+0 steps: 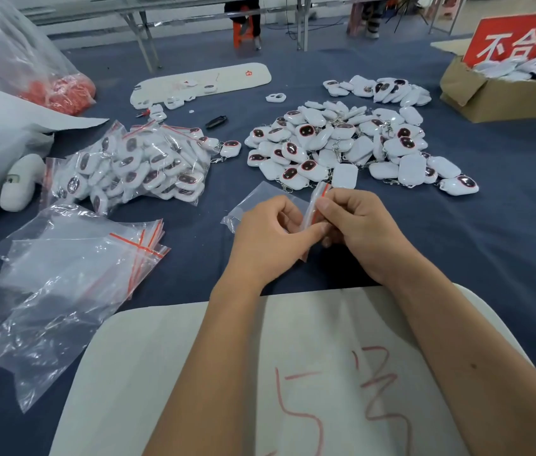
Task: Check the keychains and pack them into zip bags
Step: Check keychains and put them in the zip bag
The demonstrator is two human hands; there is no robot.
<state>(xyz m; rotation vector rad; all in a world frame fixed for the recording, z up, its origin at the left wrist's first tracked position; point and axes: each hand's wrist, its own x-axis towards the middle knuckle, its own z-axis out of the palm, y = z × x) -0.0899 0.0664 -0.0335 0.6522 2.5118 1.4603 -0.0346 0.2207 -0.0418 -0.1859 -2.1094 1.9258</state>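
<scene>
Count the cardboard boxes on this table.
1. The cardboard box sits at the far right edge of the table, behind the red sign, holding white pieces. More may lie outside the frame.

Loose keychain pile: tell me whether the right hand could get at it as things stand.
Probably yes, once it lets go. The loose keychain pile lies uncovered on the cloth just beyond the right hand, with nothing between them. But that hand and the left hand both pinch a zip bag.

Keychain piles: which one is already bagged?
The left pile, beside the empty zip bags: its keychains sit inside clear bags. The centre pile lies loose on the cloth.
</scene>
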